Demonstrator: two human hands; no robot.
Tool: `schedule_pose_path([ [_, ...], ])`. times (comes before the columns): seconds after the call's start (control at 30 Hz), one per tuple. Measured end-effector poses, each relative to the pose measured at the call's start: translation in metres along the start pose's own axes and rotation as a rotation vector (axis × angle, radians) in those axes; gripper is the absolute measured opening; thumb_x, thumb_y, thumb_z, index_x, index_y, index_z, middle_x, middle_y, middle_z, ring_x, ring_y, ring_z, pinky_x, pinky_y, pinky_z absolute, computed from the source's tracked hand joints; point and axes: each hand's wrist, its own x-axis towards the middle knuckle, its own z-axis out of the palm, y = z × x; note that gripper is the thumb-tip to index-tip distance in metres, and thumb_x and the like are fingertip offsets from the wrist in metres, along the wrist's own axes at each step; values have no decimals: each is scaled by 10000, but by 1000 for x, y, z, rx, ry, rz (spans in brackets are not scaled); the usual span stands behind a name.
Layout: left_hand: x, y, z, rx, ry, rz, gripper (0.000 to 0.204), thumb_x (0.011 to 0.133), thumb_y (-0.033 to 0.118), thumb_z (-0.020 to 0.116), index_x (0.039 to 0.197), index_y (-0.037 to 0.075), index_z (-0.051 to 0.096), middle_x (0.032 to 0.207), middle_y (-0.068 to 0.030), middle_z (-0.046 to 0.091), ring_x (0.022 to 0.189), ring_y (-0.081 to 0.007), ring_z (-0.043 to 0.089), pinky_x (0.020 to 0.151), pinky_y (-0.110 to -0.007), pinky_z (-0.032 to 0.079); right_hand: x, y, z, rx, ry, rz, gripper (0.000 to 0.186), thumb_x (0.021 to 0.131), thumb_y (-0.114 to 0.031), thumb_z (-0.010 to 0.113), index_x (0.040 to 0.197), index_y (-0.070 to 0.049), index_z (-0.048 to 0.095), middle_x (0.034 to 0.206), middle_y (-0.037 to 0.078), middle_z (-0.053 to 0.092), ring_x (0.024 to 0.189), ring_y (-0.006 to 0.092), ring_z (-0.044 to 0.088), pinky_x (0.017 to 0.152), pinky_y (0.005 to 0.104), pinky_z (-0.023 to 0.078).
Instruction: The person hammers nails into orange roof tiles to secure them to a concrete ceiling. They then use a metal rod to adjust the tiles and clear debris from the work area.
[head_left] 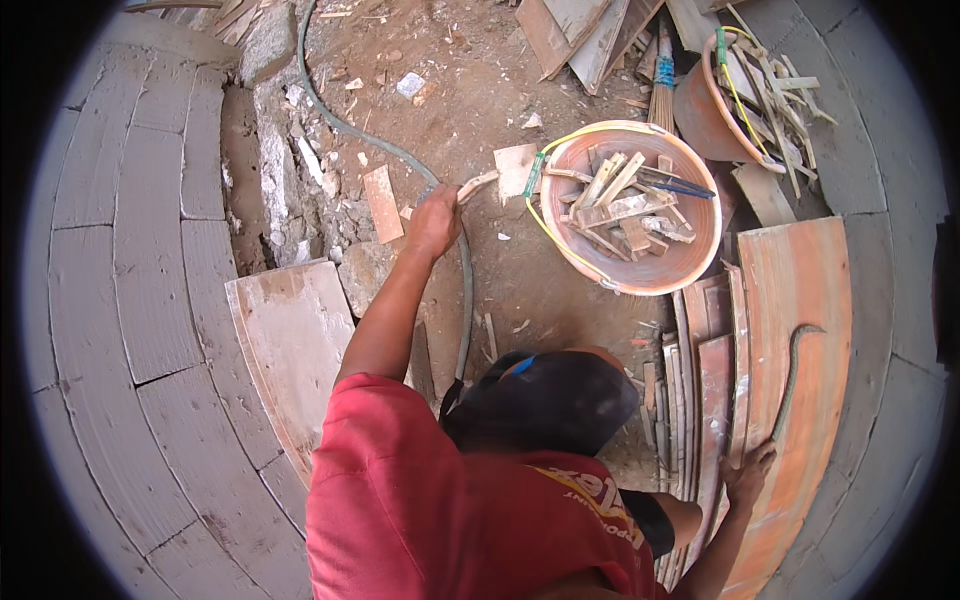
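My left hand (435, 226) reaches forward, closed round a short strip of wood (479, 186) that sticks out to the right. A dark hose (467, 300) passes beneath it along the dirt. To the right of that hand stands a bucket (703, 240) with a yellow and green handle, holding several broken wood pieces (625, 205). Low on the right, my right hand (747, 475) is closed round the lower end of a thin metal pry bar (792, 385) with a hooked top. The bar lies over a wide orange-brown board (800, 290).
A second bucket (697, 115) full of wood sticks stands at the far right, beside a stick broom (662, 90). Stacked boards (715, 380) lean along my right side. A pale panel (290, 330) lies left of my arm. Grey block walls (150, 300) flank both sides.
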Motion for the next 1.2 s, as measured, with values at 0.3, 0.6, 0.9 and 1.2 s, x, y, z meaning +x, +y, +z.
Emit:
schedule_pose_path([
  [0.3, 21, 91, -149, -1045, 158, -41, 396, 917, 214, 606, 1250, 30, 496, 1078, -57, 614, 911, -184, 618, 716, -350, 524, -9, -7, 4, -22, 58, 88, 1189, 630, -363, 824, 1471, 33, 83, 1457, 347, 211, 1325, 508, 281, 1065, 497, 356],
  [0.6, 24, 231, -141, -1676, -149, 144, 308, 948, 205, 553, 1210, 49, 503, 1157, -88, 600, 1068, -235, 608, 859, -395, 531, -14, -17, -16, -63, 41, 163, 1215, 627, -549, 793, 1474, 33, 144, 1458, 313, 248, 1301, 497, 333, 1030, 463, 413],
  [0.9, -27, 396, -106, -1761, -373, 244, 309, 925, 137, 548, 1197, 8, 478, 1149, -139, 587, 1046, -278, 613, 829, -477, 562, -10, 1, 12, 17, 56, 241, 1181, 653, -572, 771, 1507, -65, 133, 1507, 259, 200, 1347, 493, 278, 1045, 475, 392],
  [1.2, -172, 574, -54, -1850, -1067, 147, 433, 929, 179, 524, 1262, -72, 407, 1226, -232, 556, 1163, -332, 552, 1033, -513, 425, -24, 3, -6, 81, -50, 234, 1042, 757, -487, 723, 1513, -67, 140, 1517, 282, 180, 1360, 510, 245, 989, 506, 427],
])
